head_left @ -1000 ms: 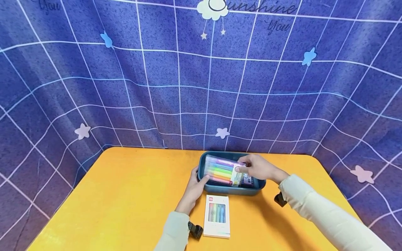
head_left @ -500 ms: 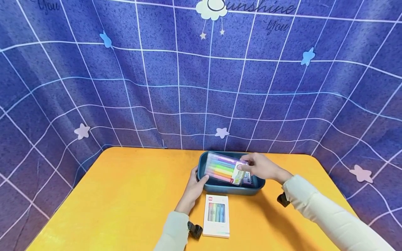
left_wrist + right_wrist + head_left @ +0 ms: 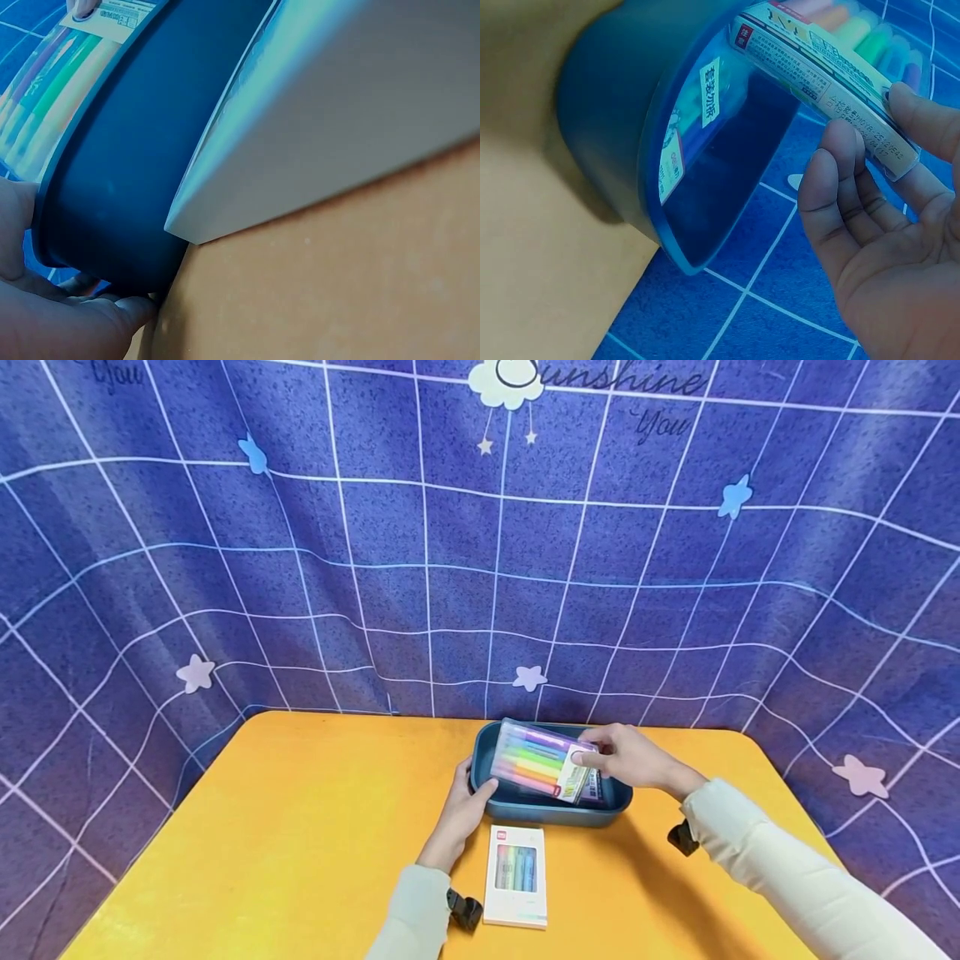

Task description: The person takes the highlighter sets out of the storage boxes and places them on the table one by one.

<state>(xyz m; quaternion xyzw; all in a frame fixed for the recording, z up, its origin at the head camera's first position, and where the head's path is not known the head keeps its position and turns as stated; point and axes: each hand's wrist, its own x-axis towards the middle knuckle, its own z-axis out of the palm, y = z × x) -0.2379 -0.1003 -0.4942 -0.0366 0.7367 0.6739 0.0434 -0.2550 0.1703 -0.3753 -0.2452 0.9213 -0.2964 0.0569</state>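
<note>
My left hand [image 3: 461, 814] grips the left end of a dark blue plastic bin [image 3: 551, 815], thumb at the rim and fingers against the outer wall. With my right hand [image 3: 628, 758] I pinch the label end of a clear pack of coloured markers [image 3: 531, 763]. The pack slants over the bin, its far left corner raised. In the right wrist view, my thumb and fingers hold the edge of its printed card [image 3: 832, 94]. Another clear pack with a label [image 3: 697, 112] lies inside the bin, partly hidden under the held one in the head view.
A white box with a window showing several pastel markers [image 3: 515, 906] lies on the yellow table [image 3: 337, 810], just in front of the bin and beside my left wrist. Behind the table hangs a blue gridded curtain [image 3: 390, 593], close to the bin's back.
My right hand has moved slightly right, and the marker pack has risen and shifted right and away with it. My left hand, the bin and the white box keep their places.
</note>
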